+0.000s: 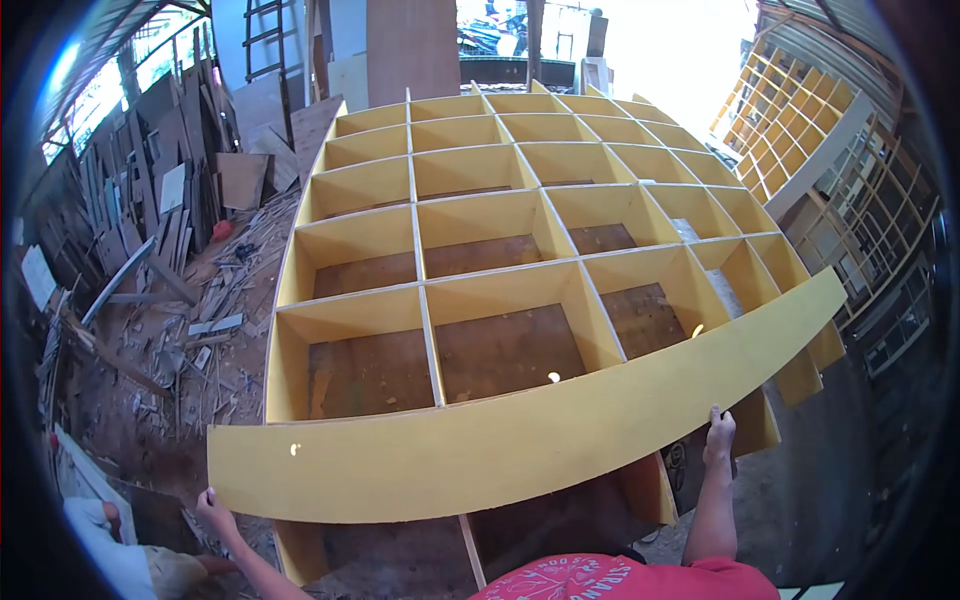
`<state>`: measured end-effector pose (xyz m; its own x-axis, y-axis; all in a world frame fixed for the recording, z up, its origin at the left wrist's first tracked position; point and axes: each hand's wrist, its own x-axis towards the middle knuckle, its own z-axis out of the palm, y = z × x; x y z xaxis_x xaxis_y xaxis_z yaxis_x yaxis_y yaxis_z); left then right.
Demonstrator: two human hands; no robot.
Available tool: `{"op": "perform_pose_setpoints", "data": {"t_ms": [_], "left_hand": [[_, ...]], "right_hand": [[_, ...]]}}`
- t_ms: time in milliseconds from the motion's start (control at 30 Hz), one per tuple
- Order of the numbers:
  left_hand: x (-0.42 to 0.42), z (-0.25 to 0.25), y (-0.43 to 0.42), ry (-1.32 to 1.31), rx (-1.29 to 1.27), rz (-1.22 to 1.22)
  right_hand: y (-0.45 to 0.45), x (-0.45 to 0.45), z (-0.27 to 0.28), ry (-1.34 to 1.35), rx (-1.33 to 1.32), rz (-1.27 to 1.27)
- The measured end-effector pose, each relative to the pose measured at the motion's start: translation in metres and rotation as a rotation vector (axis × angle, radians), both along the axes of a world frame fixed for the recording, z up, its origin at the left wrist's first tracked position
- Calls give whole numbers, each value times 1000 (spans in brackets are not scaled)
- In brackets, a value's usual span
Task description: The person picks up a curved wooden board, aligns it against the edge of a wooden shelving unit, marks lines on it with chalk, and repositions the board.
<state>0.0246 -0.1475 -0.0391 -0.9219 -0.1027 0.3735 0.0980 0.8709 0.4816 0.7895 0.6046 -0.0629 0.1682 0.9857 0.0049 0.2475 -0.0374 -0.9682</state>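
A: It's a workshop, with a corrugated roof (825, 25) at the upper right and bright daylight through the back. What's being handled?

B: A long yellow board (520, 435). It stretches across the near part of a big yellow grid (355, 245), with its right end higher in view. Whether it rests on the grid's strips, I can't tell.

A: And the hands?

B: The left grip (215, 508) pinches the board near its lower left corner. The right grip (719, 437) holds the lower edge further along, thumb up against the face.

A: Any marks on it?

B: A small pale fleck (295, 450) near the left end, too small to name.

A: What's around it?

B: Behind the board, the grid's open compartments run back in rows, with brown surfaces showing at the bottom of the nearer ones. Below it is the wearer's red shirt (620, 582). At the lower left there's another person (105, 540) in pale clothing.

A: Further out?

B: Wood scraps (215, 340) litter the ground on the left, leaning boards (140, 190) stand beyond, and a second yellow grid (785, 110) slants at the upper right.
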Motion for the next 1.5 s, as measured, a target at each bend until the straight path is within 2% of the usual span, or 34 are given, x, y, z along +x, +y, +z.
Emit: {"op": "perform_pose_setpoints", "data": {"t_ms": [67,167,200,233,333,467,500,667,800,833,1167,1333,1500], "left_hand": [[3,15,15,-58,-14,15],[1,13,38,-21,-49,-87],[4,17,52,-40,-43,-123],[9,24,68,-77,-24,-134],[19,27,102,-156,47,-150],[21,18,123,-129,91,-120],[22,16,121,-113,78,-118],[10,-5,109,-68,137,-208],[6,-8,126,-69,116,-206],[15,3,140,-96,95,-168],[-12,-24,169,-6,80,-262],[-9,-31,173,10,174,-296],[-1,-25,172,8,178,-311]], "right_hand": [[9,-3,5,-24,-44,-12],[34,-9,11,-35,-29,-105],[41,-12,17,-29,-29,-150],[54,-14,13,-116,-55,-309],[78,-9,6,192,13,-171],[54,-23,23,432,80,55],[46,-30,21,468,97,45],[26,-47,6,245,157,35],[36,-54,22,367,116,91],[46,-55,19,349,126,80],[96,-63,48,194,-3,67],[113,-65,55,130,-81,69],[104,-72,60,218,-84,49]]}}
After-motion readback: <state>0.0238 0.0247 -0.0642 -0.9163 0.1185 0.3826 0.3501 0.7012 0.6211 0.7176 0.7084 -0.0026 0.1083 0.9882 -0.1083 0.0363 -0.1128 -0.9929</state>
